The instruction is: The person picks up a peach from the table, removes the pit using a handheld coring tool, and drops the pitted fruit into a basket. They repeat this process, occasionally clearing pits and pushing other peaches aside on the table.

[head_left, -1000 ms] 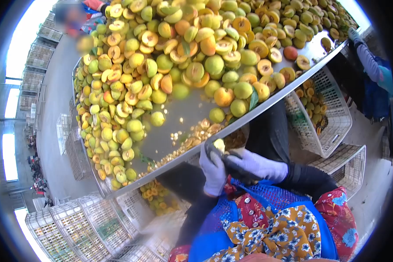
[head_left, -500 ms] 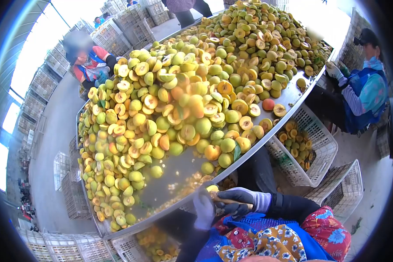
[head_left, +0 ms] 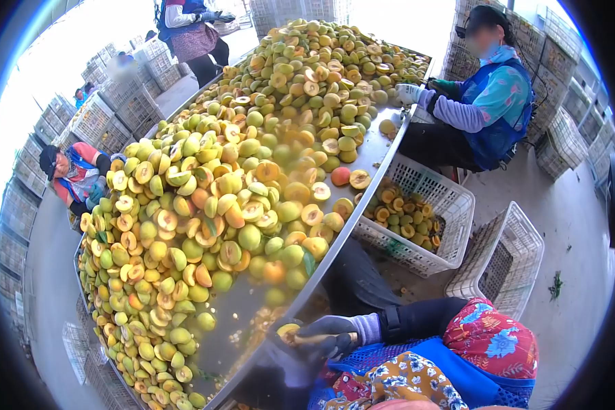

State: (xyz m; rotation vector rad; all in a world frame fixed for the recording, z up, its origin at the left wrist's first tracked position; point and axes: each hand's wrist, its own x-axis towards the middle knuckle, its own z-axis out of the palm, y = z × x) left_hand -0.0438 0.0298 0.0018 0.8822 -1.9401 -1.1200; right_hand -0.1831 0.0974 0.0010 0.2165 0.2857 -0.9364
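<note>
My right hand (head_left: 329,333), in a dark grey glove with a light cuff, is closed around a small tool whose tan handle (head_left: 353,337) shows in part; its working end is hidden. Just left of those fingers is a yellow peach half (head_left: 288,333), cut side partly visible. My left hand (head_left: 283,357) is under and beside this half, closed on it, though haze blurs its fingers. Both hands are over the near metal edge of the table (head_left: 342,236), which bears a large heap of halved and whole green-yellow peaches (head_left: 178,260).
Loose pits (head_left: 249,328) lie on the table's near surface. A white crate (head_left: 451,253) with peach halves stands at right, beside another white crate (head_left: 526,239). One co-worker (head_left: 492,102) sits at right, another (head_left: 75,171) at left; a third person (head_left: 191,41) stands behind.
The view has swung to the right, so the heap and crates appear farther left. My hands stay together at the table edge, with the peach half between them.
</note>
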